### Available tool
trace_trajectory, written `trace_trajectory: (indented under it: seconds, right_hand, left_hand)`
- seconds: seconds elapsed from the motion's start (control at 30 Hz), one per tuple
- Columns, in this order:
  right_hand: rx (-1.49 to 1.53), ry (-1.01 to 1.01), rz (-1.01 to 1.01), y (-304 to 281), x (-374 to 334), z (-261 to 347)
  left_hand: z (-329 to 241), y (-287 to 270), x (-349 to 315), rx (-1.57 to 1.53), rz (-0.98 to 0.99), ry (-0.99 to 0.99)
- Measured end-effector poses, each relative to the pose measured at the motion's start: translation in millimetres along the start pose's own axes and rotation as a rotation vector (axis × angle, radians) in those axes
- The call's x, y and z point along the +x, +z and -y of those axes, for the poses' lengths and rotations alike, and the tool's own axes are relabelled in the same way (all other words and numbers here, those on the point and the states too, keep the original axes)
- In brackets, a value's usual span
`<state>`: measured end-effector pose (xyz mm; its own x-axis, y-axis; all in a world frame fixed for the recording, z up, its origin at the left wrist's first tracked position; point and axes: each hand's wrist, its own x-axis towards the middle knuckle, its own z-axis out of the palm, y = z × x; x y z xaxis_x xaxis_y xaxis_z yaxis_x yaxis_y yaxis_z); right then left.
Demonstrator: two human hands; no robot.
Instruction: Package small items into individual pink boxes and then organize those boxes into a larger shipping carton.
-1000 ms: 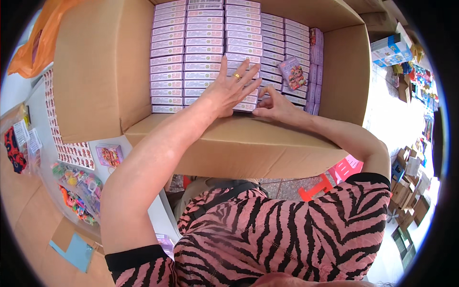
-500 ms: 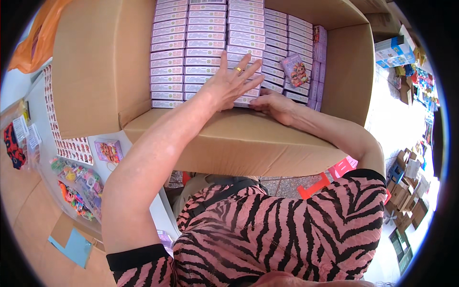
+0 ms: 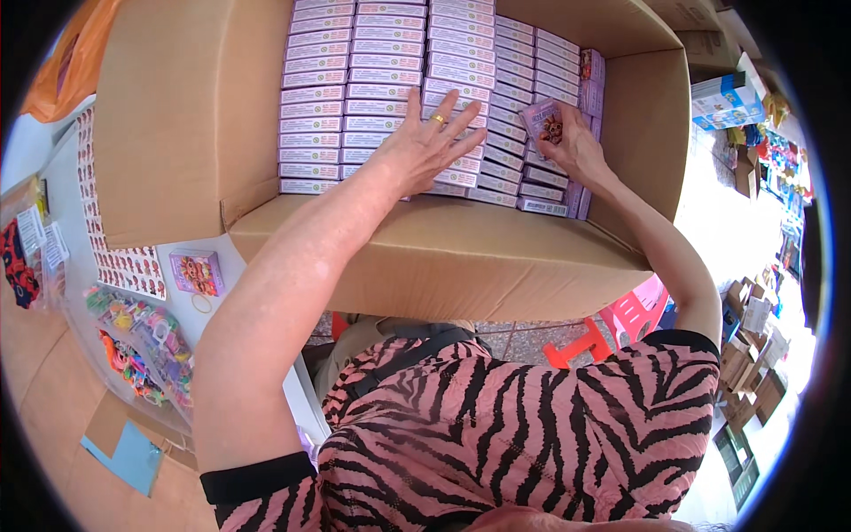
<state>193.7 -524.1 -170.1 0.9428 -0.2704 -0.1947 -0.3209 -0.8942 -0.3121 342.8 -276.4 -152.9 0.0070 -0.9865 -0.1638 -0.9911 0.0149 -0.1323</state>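
A large brown cardboard carton (image 3: 443, 262) stands in front of me, packed with columns of small purple-and-white boxes (image 3: 310, 115) set on edge. My left hand (image 3: 415, 149), with a gold ring, lies with spread fingers on the near end of the middle column. Over at the right, my right hand (image 3: 581, 152) has its fingers and thumb around a loose purple picture box (image 3: 537, 118). That box rests face up across the tops of the right-hand columns; part of it is hidden by the fingers. Along the carton's right side, more purple boxes (image 3: 592, 71) are stacked.
Left of the carton are a sticker sheet (image 3: 124, 253), a single purple picture box (image 3: 197, 271) and a clear bag of colourful small items (image 3: 146, 341). An orange bag (image 3: 71, 62) hangs at the upper left. A red plastic stool (image 3: 581, 346) stands beneath the carton's right side.
My right hand has moved from the carton's near edge up and right onto the loose purple box, closing around it. My left hand stays almost where it was.
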Motion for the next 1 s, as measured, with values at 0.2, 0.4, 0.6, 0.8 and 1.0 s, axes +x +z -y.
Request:
trace_trajectory:
  seconds: [0.2, 0.4, 0.6, 0.8, 1.0]
  right_hand:
    - [0.073, 0.191, -0.018, 26, 5, -39]
    - [0.229, 0.358, 0.216, 18, 9, -40]
    - [0.287, 0.283, 0.166, 32, -3, -11]
    - [0.377, 0.286, 0.092, 32, -7, -5]
    - [0.879, 0.506, 0.247, -26, -20, 43]
  left_hand:
    - [2, -2, 0, -0.060, 0.057, 0.005]
    - [3, 2, 1, -0.031, 0.051, 0.011]
    - [2, 4, 1, -0.024, 0.040, -0.004]
    - [2, 2, 2, -0.035, 0.051, -0.002]
    - [3, 6, 1, -0.048, 0.069, 0.000]
